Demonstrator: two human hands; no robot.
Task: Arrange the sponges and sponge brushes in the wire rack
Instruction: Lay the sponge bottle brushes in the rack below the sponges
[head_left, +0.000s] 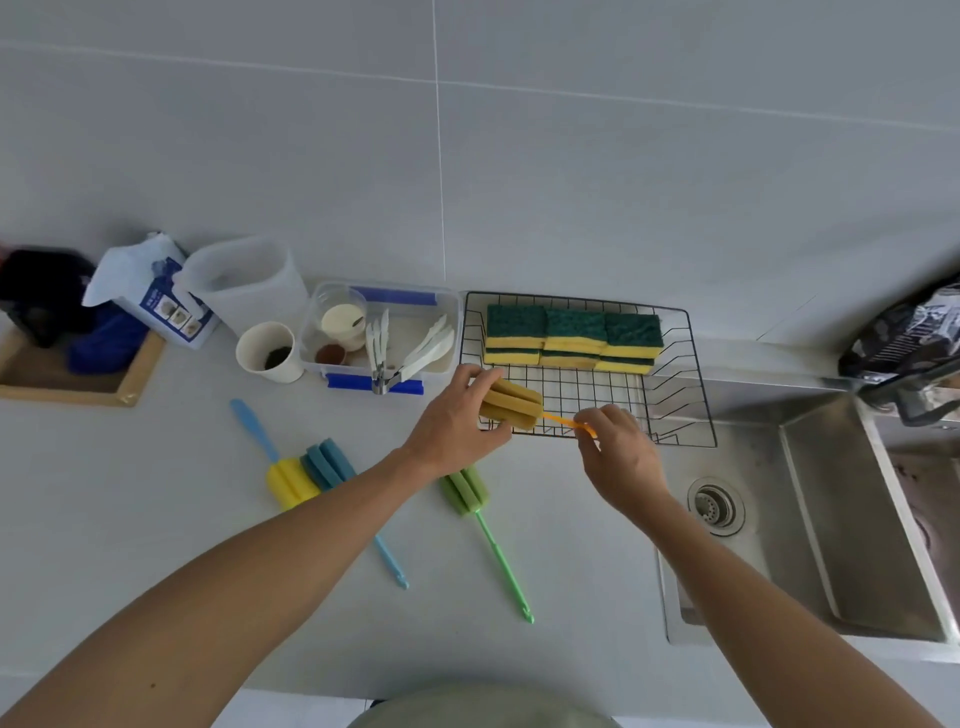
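A black wire rack (691, 364) stands on the counter beside the sink. Several green-and-yellow sponges (571, 338) are stacked along its back. My left hand (457, 421) grips the sponge head of an orange sponge brush (514, 402) over the rack's front left corner. My right hand (618, 452) pinches that brush's orange handle at the rack's front edge. On the counter lie a yellow-headed brush with a blue handle (291, 483), a blue brush (332, 462) and a green brush (467, 491), all left of and in front of the rack.
A steel sink (810, 519) with a drain lies to the right. Behind the brushes stand a clear box with white utensils (384, 332), a paper cup (270, 353), a plastic jug (249, 280) and a wipes pack (156, 291). A wooden tray (130, 389) sits far left.
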